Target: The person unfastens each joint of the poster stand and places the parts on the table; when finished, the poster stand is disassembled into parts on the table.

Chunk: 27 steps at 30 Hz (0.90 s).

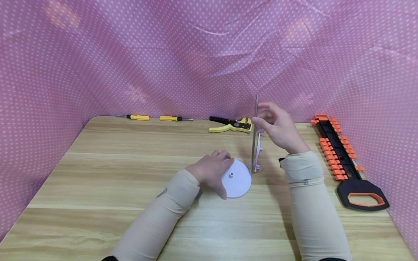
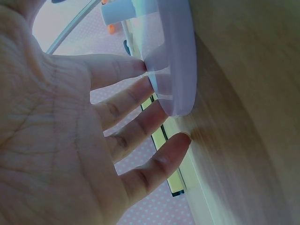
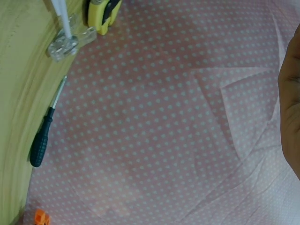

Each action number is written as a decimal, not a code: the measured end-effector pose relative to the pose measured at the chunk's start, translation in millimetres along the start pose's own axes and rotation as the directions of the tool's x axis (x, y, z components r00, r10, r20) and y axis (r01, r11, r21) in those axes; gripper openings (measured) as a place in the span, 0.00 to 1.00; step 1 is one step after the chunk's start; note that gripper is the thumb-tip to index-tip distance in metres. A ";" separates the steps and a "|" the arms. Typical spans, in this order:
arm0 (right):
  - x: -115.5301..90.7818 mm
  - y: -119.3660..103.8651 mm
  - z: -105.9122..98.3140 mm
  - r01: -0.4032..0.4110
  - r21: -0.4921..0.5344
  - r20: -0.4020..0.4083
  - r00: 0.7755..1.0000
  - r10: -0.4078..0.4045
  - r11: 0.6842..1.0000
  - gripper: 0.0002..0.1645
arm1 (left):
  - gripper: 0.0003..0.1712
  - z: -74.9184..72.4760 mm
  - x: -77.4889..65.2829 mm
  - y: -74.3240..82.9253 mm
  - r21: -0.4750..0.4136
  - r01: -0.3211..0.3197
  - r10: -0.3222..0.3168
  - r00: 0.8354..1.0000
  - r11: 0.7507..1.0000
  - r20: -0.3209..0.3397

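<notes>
My left hand holds a white round disc by its left side, thumb at the near edge and fingers along the far edge. A short hollow peg stands up from the disc's middle. In the left wrist view, the fingertips meet the disc's rim close over the table. My right hand pinches a thin metal rod between thumb and fingers near its upper part. The rod stands nearly upright, its lower end overlapping the disc's right edge in the head view. Only the edge of the right hand shows in the right wrist view.
Just right of the rod lies a white strip with clear end pieces. Yellow-black wire strippers and two yellow screwdrivers line the back edge. An orange-black rack lies at right. A dark-handled screwdriver shows in the right wrist view.
</notes>
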State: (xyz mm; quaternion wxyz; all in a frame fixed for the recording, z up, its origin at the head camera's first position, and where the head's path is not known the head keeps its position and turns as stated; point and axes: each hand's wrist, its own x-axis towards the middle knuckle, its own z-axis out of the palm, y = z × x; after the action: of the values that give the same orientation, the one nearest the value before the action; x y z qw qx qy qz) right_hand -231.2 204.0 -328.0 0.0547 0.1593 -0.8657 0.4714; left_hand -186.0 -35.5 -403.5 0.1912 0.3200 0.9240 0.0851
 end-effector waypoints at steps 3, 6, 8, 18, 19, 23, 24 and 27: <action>1.6 4.3 0.7 -0.007 -0.007 -0.006 1.000 0.007 1.000 0.26 | 0.72 -0.3 -0.2 0.1 -0.002 0.002 -0.002 1.000 1.000 0.003; 3.2 8.5 1.5 -0.014 -0.009 -0.012 1.000 0.014 1.000 0.26 | 0.73 -0.2 -0.2 0.2 -0.002 0.003 -0.003 1.000 1.000 0.004; 4.4 11.4 2.1 -0.025 -0.001 -0.011 1.000 0.025 1.000 0.27 | 0.73 -0.1 -0.1 0.1 0.001 0.002 -0.002 1.000 1.000 0.001; 9.2 24.4 4.6 -0.084 0.038 -0.017 0.996 0.084 0.996 0.29 | 0.72 0.1 -0.6 0.6 -0.007 0.004 -0.004 1.000 1.000 -0.005; 9.4 25.3 4.8 -0.089 0.045 -0.020 0.996 0.090 0.995 0.28 | 0.73 0.0 -0.6 0.7 -0.008 0.005 -0.005 1.000 1.000 -0.003; 10.7 27.7 4.9 -0.096 0.067 -0.023 0.995 0.097 0.993 0.28 | 0.72 -0.4 -0.7 1.1 -0.010 0.004 -0.004 1.000 1.000 -0.002; 11.1 28.1 5.1 -0.098 0.074 -0.021 0.995 0.100 0.992 0.28 | 0.72 -0.5 -0.7 1.0 -0.009 0.004 -0.004 1.000 1.000 -0.003; 11.8 28.6 5.3 -0.112 0.090 -0.006 0.994 0.113 0.990 0.31 | 0.72 0.0 -0.7 0.5 -0.003 0.002 -0.002 1.000 1.000 -0.007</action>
State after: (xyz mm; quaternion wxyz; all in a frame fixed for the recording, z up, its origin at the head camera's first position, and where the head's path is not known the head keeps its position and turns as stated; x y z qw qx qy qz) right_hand -251.3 211.3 -350.9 0.0256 0.1099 -0.8510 0.5129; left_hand -185.2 -35.5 -403.2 0.1884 0.3186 0.9248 0.0874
